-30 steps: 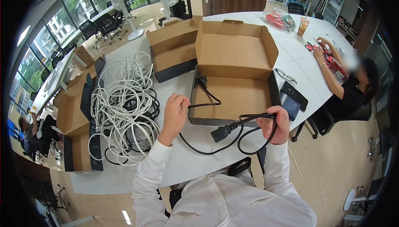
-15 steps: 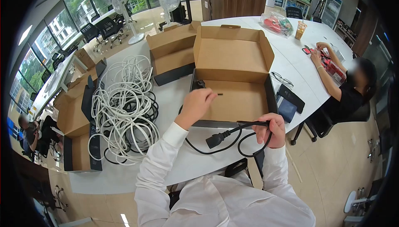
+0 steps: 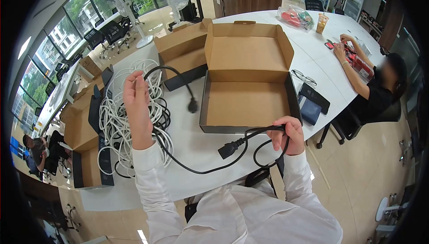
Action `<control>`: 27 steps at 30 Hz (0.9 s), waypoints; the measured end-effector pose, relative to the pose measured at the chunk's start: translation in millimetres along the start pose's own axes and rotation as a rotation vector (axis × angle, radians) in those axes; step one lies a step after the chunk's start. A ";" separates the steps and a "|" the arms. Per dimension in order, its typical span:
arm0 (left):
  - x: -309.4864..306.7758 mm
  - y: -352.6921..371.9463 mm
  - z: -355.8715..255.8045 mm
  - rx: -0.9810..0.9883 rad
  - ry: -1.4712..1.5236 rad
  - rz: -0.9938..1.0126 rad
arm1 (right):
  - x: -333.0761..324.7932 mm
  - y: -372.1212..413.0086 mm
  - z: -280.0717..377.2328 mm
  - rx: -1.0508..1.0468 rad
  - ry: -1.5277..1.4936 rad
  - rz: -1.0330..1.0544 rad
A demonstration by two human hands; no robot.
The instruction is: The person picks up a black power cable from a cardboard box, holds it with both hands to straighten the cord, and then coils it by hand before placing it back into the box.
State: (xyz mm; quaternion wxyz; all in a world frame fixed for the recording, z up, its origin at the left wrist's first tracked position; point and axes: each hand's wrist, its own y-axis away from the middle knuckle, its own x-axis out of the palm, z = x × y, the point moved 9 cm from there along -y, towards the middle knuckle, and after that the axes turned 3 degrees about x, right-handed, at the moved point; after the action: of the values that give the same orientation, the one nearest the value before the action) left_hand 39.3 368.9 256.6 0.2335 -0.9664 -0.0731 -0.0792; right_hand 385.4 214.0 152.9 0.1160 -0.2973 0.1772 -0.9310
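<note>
Power cord (image 3: 201, 169) sags left-to-right, both grips closed on it: left hand (image 3: 137, 105) raised, right hand (image 3: 286, 134) low.

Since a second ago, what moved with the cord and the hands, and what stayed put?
The left hand swung up and left, away from the open box, pulling the black power cord along; its plug left the box and now hangs beside it. The right hand still grips the looped end near the connector. Box and white cables unchanged.
</note>
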 end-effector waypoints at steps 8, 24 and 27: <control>-27.7 0.7 51.4 -0.179 -0.024 0.085 | 10.0 -8.8 -20.2 0.098 0.080 -0.061; -9.3 6.4 85.0 -0.120 -0.159 0.237 | 24.7 -20.1 -37.5 0.126 0.063 -0.049; -12.6 6.4 90.0 -0.069 -0.180 0.241 | 22.3 -22.1 -38.6 0.125 0.022 -0.075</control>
State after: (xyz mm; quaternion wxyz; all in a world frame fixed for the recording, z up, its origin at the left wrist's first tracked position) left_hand 38.9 403.6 172.3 0.2004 -0.9788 0.0255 0.0337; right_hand 342.2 237.0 143.7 0.0972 -0.2854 0.1088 -0.9472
